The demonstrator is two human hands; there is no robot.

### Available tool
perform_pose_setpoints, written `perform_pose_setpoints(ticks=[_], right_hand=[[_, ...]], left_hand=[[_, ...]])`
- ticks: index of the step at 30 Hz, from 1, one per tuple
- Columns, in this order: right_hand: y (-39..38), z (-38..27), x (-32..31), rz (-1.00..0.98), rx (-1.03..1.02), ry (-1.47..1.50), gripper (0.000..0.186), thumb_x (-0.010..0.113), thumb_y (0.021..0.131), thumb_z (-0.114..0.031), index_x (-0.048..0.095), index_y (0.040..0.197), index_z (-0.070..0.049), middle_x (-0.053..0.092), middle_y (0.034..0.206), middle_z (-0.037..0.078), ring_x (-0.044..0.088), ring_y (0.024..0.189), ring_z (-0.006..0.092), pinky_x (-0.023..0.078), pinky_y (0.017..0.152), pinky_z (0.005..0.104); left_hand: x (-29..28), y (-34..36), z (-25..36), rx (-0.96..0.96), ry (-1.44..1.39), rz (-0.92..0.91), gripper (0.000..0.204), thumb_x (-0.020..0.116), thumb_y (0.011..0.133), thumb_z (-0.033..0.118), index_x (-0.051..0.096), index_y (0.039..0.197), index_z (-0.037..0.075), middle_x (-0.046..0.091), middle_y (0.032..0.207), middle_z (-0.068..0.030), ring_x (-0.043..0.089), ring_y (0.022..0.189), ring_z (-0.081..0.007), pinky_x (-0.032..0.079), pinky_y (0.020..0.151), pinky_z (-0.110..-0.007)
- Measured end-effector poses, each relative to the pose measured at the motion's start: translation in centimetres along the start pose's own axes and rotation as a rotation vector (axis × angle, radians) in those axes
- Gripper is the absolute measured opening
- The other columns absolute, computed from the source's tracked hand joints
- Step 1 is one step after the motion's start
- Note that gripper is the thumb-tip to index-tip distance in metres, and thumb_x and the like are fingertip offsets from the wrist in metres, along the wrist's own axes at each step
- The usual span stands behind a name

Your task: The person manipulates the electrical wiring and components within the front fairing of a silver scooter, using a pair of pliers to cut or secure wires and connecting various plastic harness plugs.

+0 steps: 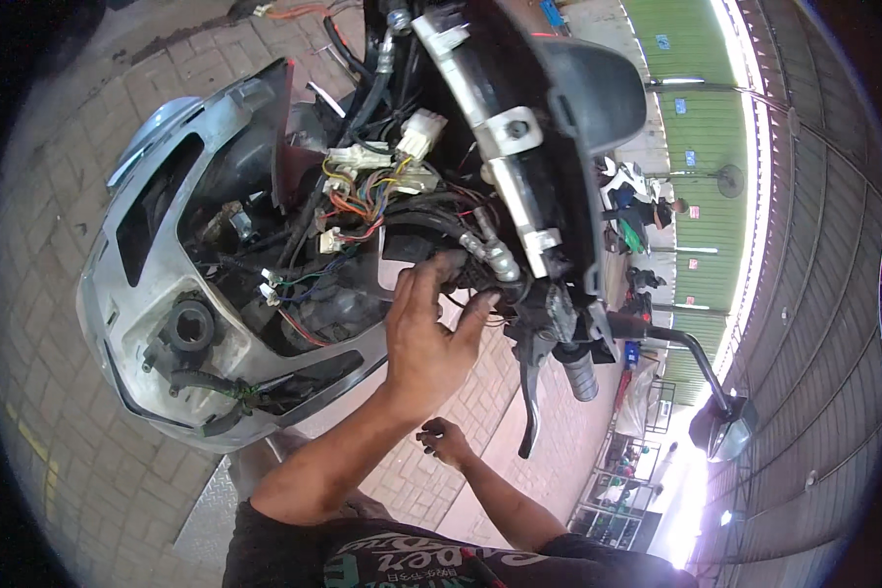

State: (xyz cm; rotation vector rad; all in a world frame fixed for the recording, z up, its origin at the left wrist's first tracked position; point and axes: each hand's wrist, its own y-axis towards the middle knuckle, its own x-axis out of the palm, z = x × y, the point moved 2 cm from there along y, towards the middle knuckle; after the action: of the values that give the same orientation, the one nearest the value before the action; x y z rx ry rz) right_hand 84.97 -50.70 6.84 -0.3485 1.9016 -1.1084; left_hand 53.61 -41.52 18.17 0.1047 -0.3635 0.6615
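Observation:
My left hand (429, 338) reaches into a partly stripped scooter front, its fingers and thumb bent around a dark spot among the cables below a metal hose fitting (501, 261). What lies between the fingertips is hidden. Just above this hand hangs a bundle of coloured wires (367, 191) with several white connectors (421, 134). To its right are a brake lever (530, 402) and a grey handlebar grip (579, 372). Lower down, my right hand (446, 441) hovers apart from the scooter, fingers loosely bent and spread, with nothing visible in them.
A silver-grey body panel (157, 323) with a round black filler neck (188, 325) fills the left side. A mirror (723, 428) sticks out on a black stalk at right. Brick paving (44, 284) lies below. Another person (657, 211) and parked motorcycles are in the background.

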Motion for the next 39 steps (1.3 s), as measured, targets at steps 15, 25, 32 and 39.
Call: perform_pose_setpoints(ticks=[15, 25, 32, 39], right_hand=[[3.0, 4.4, -2.5, 0.078, -0.151, 0.14, 0.03, 0.067, 0.074, -0.016, 0.056, 0.097, 0.0, 0.063, 0.077, 0.01, 0.06, 0.058, 0.0169, 0.046, 0.046, 0.0278], [11.1, 11.5, -3.6, 0.137, -0.267, 0.235, 0.024, 0.064, 0.072, -0.012, 0.059, 0.091, 0.002, 0.064, 0.072, 0.012, 0.064, 0.057, 0.0197, 0.052, 0.05, 0.0309], [23.5, 34.5, -1.3, 0.099, -0.252, 0.128, 0.017, 0.063, 0.073, -0.013, 0.061, 0.084, 0.0, 0.062, 0.068, 0.011, 0.062, 0.059, 0.0201, 0.05, 0.051, 0.033], [24.5, 50.3, -8.7, -0.089, 0.041, -0.431, 0.021, 0.062, 0.074, -0.032, 0.067, 0.083, -0.015, 0.065, 0.086, 0.004, 0.06, 0.08, 0.0213, 0.047, 0.069, 0.0366]], left_hand=[[-0.3, -0.5, 3.6, -0.26, -0.123, 0.048, 0.03, 0.064, 0.076, 0.002, 0.05, 0.102, -0.001, 0.058, 0.085, -0.0038, 0.054, 0.076, -0.0107, 0.046, 0.066, -0.026], [0.5, 0.5, 3.0, -0.087, 0.073, 0.064, 0.024, 0.053, 0.083, 0.017, 0.054, 0.103, 0.003, 0.059, 0.093, -0.0092, 0.058, 0.079, -0.0187, 0.049, 0.066, -0.031], [-3.2, 1.0, 0.9, -0.171, 0.013, 0.306, 0.035, 0.048, 0.084, 0.03, 0.053, 0.106, 0.003, 0.057, 0.095, -0.0101, 0.057, 0.079, -0.0241, 0.048, 0.065, -0.036], [-1.3, -0.5, 3.0, -0.158, 0.111, 0.482, 0.044, 0.043, 0.083, 0.038, 0.052, 0.107, 0.002, 0.056, 0.095, -0.0132, 0.056, 0.079, -0.0274, 0.048, 0.067, -0.041]])
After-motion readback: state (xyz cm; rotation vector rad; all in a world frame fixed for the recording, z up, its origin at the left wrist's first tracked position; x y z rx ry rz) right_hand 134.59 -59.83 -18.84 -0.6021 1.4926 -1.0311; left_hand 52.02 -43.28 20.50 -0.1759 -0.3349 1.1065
